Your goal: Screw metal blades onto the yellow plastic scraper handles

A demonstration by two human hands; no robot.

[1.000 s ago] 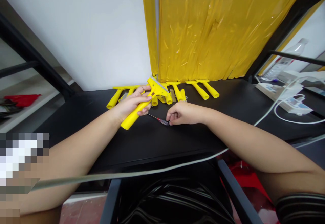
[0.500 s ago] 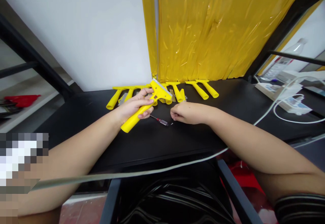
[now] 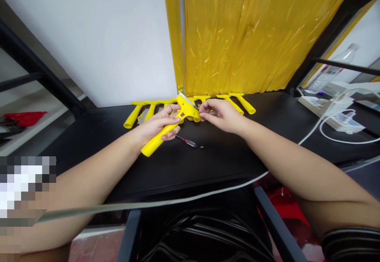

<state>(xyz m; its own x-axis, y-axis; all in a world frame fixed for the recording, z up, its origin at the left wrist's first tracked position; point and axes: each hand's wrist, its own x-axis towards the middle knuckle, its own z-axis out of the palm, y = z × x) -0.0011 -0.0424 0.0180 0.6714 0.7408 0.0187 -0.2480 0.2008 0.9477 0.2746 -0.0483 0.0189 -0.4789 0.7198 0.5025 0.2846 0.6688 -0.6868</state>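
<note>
A yellow scraper (image 3: pixel 159 136) with a metal blade along its head lies tilted in my left hand (image 3: pixel 164 122), fingers and thumb closed around its neck. My right hand (image 3: pixel 221 114) is at the right end of the scraper's head, thumb and fingertips pinched together; whatever they hold is too small to make out. On the black table below lie a screwdriver (image 3: pixel 190 142) with a clear and red handle and a tiny screw (image 3: pixel 202 147) just right of it.
Several more yellow scrapers (image 3: pixel 132 115) lie in a row along the table's back edge, partly hidden by my hands. A white cable (image 3: pixel 184 199) crosses in front of the table. White power strips (image 3: pixel 335 113) and a plastic bottle (image 3: pixel 332 70) stand at the right.
My right hand has moved up and slightly left, from the tabletop to the scraper's head. The left hand and its scraper have barely moved.
</note>
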